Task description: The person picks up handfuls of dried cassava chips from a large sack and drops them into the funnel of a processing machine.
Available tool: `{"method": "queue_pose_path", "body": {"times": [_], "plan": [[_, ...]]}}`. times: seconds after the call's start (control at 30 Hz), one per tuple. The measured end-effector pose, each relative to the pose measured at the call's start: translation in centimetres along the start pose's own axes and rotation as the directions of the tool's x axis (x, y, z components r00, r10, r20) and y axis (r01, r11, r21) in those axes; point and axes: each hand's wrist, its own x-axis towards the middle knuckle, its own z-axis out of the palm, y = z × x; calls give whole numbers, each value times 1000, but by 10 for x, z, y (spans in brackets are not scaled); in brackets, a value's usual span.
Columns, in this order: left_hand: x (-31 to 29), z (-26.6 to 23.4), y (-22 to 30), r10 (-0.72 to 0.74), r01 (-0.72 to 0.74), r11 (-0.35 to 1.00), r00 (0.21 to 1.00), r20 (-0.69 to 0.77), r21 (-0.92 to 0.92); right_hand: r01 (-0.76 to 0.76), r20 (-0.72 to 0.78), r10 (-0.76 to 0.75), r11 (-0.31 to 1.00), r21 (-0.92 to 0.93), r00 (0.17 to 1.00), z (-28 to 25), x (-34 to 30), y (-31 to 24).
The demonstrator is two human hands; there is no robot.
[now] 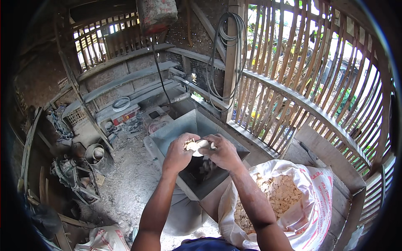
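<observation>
My left hand (179, 154) is closed around pale, dried, flat chips (191, 145). Beside it, my right hand (222, 153) has its fingers curled on more of these pieces, and the fingertips of both hands nearly meet. Both are above a square grey metal hopper (184, 124) with sloping walls. Some blurred pale pieces show inside it, below my right hand. An open white woven sack (320, 188) stands at the lower right, full of similar pale chips (278, 192). My right forearm crosses over its mouth.
A wooden slat wall (307, 100) runs along the right, with a coiled hose (212, 67) hanging at its left end. A dark cable (160, 75) hangs behind the hopper. At left stand a bucket (99, 155) and a rusty machine frame (77, 178). Another sack (102, 239) lies at lower left.
</observation>
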Motion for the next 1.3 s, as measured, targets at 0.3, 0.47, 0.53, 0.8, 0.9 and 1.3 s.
{"method": "queue_pose_path", "body": {"times": [0.3, 0.47, 0.53, 0.8, 0.9, 1.3], "plan": [[1, -1, 17, -40, 40, 986, 999, -2, 160, 36, 49, -33, 996, -80, 998, 5, 5, 5], [-6, -4, 6, -6, 14, 990, 999, -53, 142, 1, 22, -1, 999, -39, 1000, 5, 1, -11], [-6, 3, 3, 5, 3, 993, 998, -61, 121, -36, 10, 36, 999, -13, 999, 1, 0, -10], [-4, -2, 1, 57, -41, 971, 996, -64, 235, -27, -190, 92, 947, 319, 977, 5, 3, -7], [-3, -7, 11, 53, -41, 983, 997, -61, 177, -20, -208, 123, 899, 438, 970, -15, -5, -15], [-127, 65, 103, 450, -365, 795, 891, 67, -484, -399, 124, 509, 784, -476, 852, -152, -226, 76]]}}
